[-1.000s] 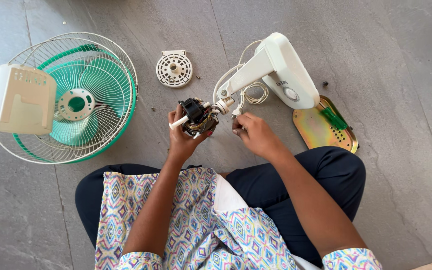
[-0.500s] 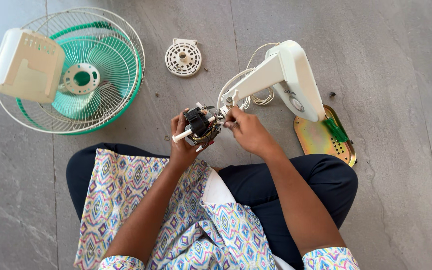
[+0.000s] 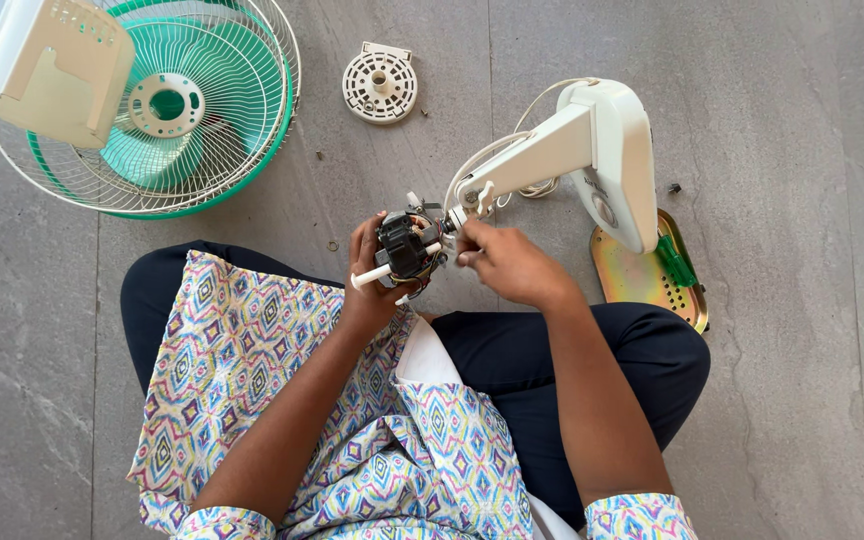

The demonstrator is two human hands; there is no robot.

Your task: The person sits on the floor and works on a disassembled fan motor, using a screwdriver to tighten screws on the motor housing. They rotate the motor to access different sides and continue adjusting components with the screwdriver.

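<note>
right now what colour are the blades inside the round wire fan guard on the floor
Green, seen through the white round wire fan guard in the head view.

Both forearms are reaching forward; left hand (image 3: 370, 285) is curling closed, right hand (image 3: 508, 266) is pinching, fingertips nearly meeting.

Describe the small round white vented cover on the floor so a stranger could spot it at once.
Start at the big green fan blade inside the wire guard at top left. Just to its right, on the bare grey floor, lies the round white vented cover. Unlike the cream motor housing resting on the guard, it is a flat, slotted disc with a centre hole.
</note>
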